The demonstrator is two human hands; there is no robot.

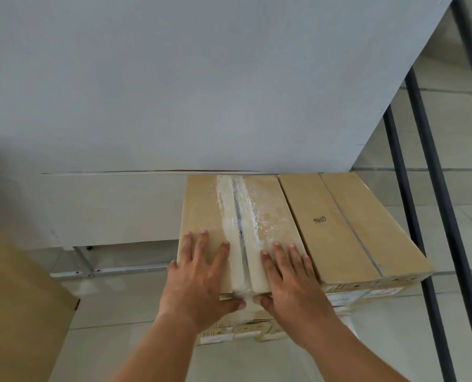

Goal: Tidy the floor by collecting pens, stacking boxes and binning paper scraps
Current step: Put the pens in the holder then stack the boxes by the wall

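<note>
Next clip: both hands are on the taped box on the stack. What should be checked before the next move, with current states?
1. Left hand flat on the taped box: ok.
2. Right hand flat on it too: ok.
3. Taped box supported by the boxes beneath: ok.
4. Front edge flush with those below: cannot tell.
5. Top level with the neighbouring box: ok.
6. Pens and scraps collected: cannot tell, none in view.
</note>
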